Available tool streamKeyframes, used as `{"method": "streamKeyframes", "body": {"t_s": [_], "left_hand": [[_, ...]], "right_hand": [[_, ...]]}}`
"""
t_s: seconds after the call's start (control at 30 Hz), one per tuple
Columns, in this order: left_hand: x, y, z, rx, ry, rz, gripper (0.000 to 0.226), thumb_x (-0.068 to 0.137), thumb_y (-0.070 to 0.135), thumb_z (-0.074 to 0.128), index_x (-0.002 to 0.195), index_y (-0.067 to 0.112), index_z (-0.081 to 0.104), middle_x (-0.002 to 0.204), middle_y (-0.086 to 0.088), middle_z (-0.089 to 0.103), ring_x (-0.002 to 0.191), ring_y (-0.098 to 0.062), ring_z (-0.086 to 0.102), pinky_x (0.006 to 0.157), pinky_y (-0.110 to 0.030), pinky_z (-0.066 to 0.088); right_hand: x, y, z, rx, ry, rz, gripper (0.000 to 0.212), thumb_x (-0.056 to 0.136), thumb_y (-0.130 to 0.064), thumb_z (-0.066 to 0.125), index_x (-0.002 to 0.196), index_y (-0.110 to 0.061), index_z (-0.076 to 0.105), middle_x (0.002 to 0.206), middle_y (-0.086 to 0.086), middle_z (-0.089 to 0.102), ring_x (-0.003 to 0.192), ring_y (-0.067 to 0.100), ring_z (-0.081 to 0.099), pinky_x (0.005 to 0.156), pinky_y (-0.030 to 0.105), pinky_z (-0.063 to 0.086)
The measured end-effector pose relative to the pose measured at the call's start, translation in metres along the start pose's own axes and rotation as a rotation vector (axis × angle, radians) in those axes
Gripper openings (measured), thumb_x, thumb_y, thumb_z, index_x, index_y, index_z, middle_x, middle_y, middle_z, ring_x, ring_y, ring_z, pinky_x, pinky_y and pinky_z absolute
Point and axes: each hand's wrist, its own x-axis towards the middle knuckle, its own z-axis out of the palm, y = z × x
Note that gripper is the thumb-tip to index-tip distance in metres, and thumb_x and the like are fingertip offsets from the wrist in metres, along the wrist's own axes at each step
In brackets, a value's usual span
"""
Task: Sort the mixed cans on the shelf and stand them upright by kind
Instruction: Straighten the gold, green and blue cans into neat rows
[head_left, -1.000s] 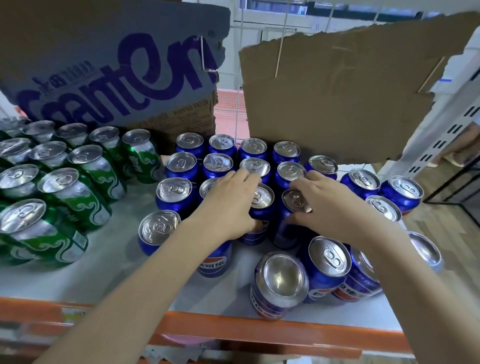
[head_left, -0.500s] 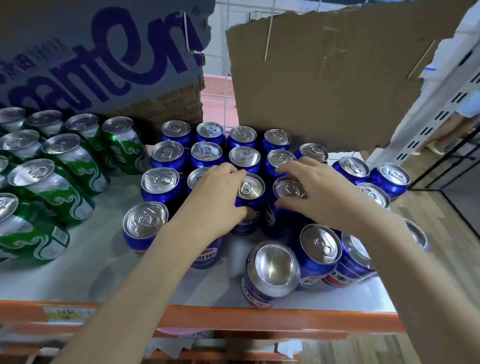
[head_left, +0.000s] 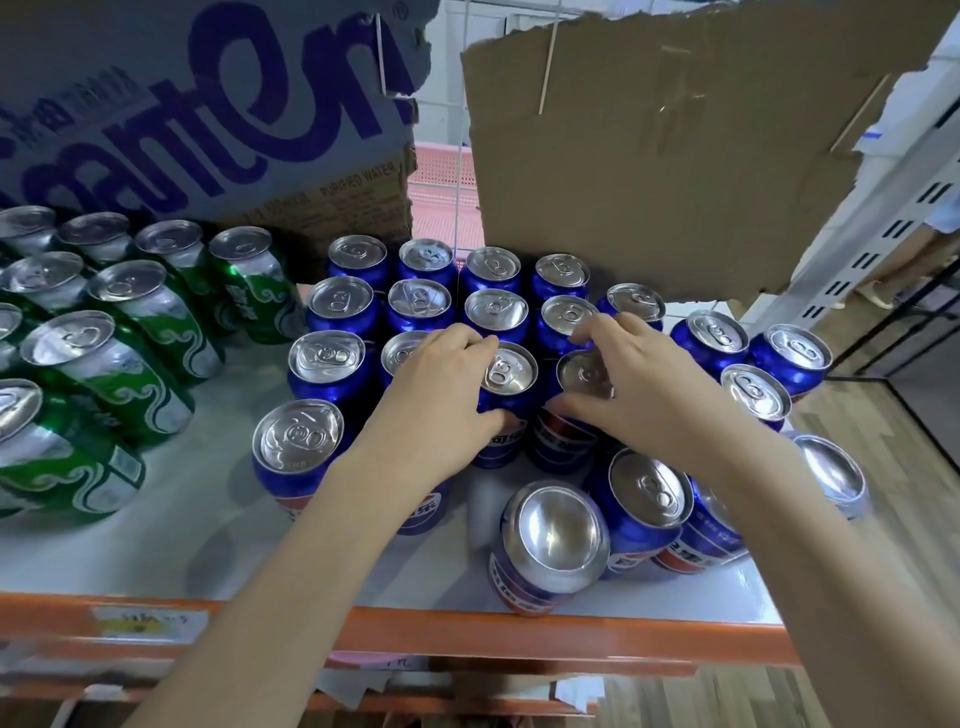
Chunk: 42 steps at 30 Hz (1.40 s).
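Green cans (head_left: 119, 353) stand left, blue cans (head_left: 415, 301) right — left hand (head_left: 436, 400) and right hand (head_left: 660, 395) each clasp a blue can, an inverted can (head_left: 553, 540) left near.

Upright blue cans (head_left: 340, 304) clustered right, green cans (head_left: 130, 312) left, on shelf (head_left: 197, 525).

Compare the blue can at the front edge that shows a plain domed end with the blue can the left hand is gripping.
The front-edge can shows its smooth concave base, so it stands upside down; the gripped can shows a pull-tab lid, right way up. The front-edge can stands alone and untouched near the orange shelf lip; the gripped can sits within the rows with the left hand around it. Both are blue with the same red, white and blue label.
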Motion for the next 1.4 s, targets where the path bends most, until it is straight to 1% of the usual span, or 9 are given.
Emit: {"method": "streamKeyframes", "body": {"t_s": [0.1, 0.2, 0.43, 0.67, 1.0, 1.1, 1.2, 1.3, 1.4], "left_hand": [[0.0, 0.0, 0.0, 0.0, 0.007, 0.002, 0.072, 0.082, 0.039, 0.068, 0.142, 0.017, 0.037, 0.133, 0.005, 0.042, 0.122, -0.012, 0.035, 0.094, -0.019, 0.027], [0.0, 0.0, 0.001, 0.009, 0.024, 0.002, 0.07, 0.082, 0.039, 0.068, 0.141, 0.017, 0.039, 0.131, 0.005, 0.043, 0.122, -0.012, 0.035, 0.093, -0.019, 0.028], [0.0, 0.005, 0.003, 0.045, 0.036, -0.015, 0.07, 0.084, 0.04, 0.065, 0.142, 0.014, 0.036, 0.128, 0.002, 0.042, 0.121, -0.014, 0.035, 0.093, -0.02, 0.024], [0.001, 0.008, 0.003, 0.066, 0.031, -0.034, 0.057, 0.083, 0.038, 0.066, 0.129, 0.01, 0.046, 0.121, -0.001, 0.044, 0.116, -0.017, 0.038, 0.094, -0.023, 0.029], [0.001, 0.007, 0.003, 0.123, 0.035, -0.01, 0.045, 0.084, 0.04, 0.065, 0.114, 0.01, 0.05, 0.119, -0.004, 0.045, 0.114, -0.02, 0.04, 0.093, -0.025, 0.031], [0.0, 0.008, -0.001, 0.136, 0.019, 0.01, 0.055, 0.084, 0.04, 0.065, 0.126, 0.011, 0.045, 0.125, -0.005, 0.044, 0.118, -0.021, 0.038, 0.096, -0.027, 0.031], [-0.009, 0.015, -0.005, 0.096, 0.048, 0.091, 0.068, 0.086, 0.037, 0.063, 0.141, 0.014, 0.031, 0.134, -0.004, 0.039, 0.127, -0.02, 0.03, 0.101, -0.025, 0.025], [-0.031, 0.027, -0.009, -0.037, 0.169, 0.221, 0.058, 0.086, 0.029, 0.064, 0.137, 0.014, 0.042, 0.129, -0.001, 0.046, 0.123, -0.016, 0.037, 0.095, -0.017, 0.026], [-0.065, 0.034, 0.002, -0.21, 0.266, 0.217, 0.047, 0.084, 0.013, 0.058, 0.13, 0.013, 0.05, 0.12, 0.001, 0.054, 0.111, -0.009, 0.047, 0.094, -0.01, 0.031]], "right_hand": [[0.0, 0.006, -0.009, 0.092, -0.13, -0.124, 0.057, 0.083, -0.024, 0.069, 0.132, -0.023, 0.041, 0.128, -0.006, 0.048, 0.1, 0.014, 0.051, 0.079, 0.021, 0.035], [-0.007, 0.009, -0.011, 0.084, -0.112, -0.138, 0.056, 0.084, -0.016, 0.065, 0.134, -0.025, 0.041, 0.133, -0.008, 0.048, 0.114, 0.01, 0.046, 0.081, 0.013, 0.029], [-0.013, -0.006, -0.001, -0.131, -0.064, 0.077, 0.064, 0.08, -0.048, 0.066, 0.13, -0.017, 0.042, 0.12, 0.002, 0.047, 0.106, 0.021, 0.047, 0.085, 0.034, 0.044], [-0.007, -0.013, 0.002, -0.179, -0.048, 0.157, 0.057, 0.076, -0.053, 0.068, 0.113, -0.013, 0.051, 0.101, 0.001, 0.047, 0.092, 0.019, 0.045, 0.071, 0.03, 0.04], [-0.008, -0.021, 0.009, -0.145, 0.045, 0.251, 0.065, 0.076, -0.056, 0.066, 0.119, -0.01, 0.051, 0.109, 0.004, 0.049, 0.104, 0.021, 0.046, 0.078, 0.029, 0.037], [-0.012, -0.023, 0.01, -0.134, 0.046, 0.247, 0.064, 0.078, -0.053, 0.066, 0.121, -0.008, 0.048, 0.112, 0.005, 0.047, 0.106, 0.022, 0.045, 0.077, 0.026, 0.033], [-0.021, -0.024, 0.008, -0.076, 0.049, 0.224, 0.078, 0.082, -0.05, 0.063, 0.139, -0.007, 0.032, 0.131, 0.008, 0.04, 0.12, 0.026, 0.039, 0.092, 0.028, 0.032], [-0.04, -0.026, 0.002, 0.01, 0.159, 0.21, 0.078, 0.086, -0.045, 0.06, 0.146, -0.012, 0.024, 0.14, 0.006, 0.037, 0.125, 0.025, 0.037, 0.095, 0.025, 0.029], [-0.069, -0.019, 0.002, 0.117, 0.458, 0.171, 0.052, 0.087, -0.03, 0.064, 0.131, -0.007, 0.05, 0.121, 0.01, 0.054, 0.108, 0.03, 0.052, 0.081, 0.019, 0.03]]}}
